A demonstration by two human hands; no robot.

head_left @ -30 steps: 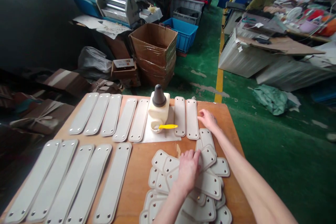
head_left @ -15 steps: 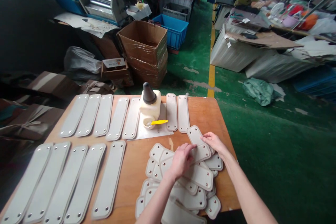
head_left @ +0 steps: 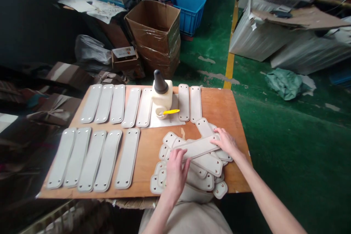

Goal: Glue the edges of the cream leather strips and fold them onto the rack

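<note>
A pile of pale grey strips with metal studs (head_left: 207,162) lies at the right of the wooden table. My left hand (head_left: 177,170) is at the left end of the top strip (head_left: 200,147), its thumb and fingers around that end. At the strip's right end my right hand (head_left: 225,142) has its thumb and fingers on the edge. Both hands grip this strip, which lies slantwise over the others. More strips lie in two rows at the left, among them a separate one (head_left: 127,159).
A cream glue bottle with a black cone cap (head_left: 161,93) stands at the table's back, beside a small cup with a yellow-handled brush (head_left: 171,111). Behind the wooden table (head_left: 216,104) are a cardboard box (head_left: 153,33) and a blue crate (head_left: 189,11).
The view has tilted down. My left hand has moved left to the top strip's left end, and my right hand has shifted onto its right end. The strip now shows more of its length.
</note>
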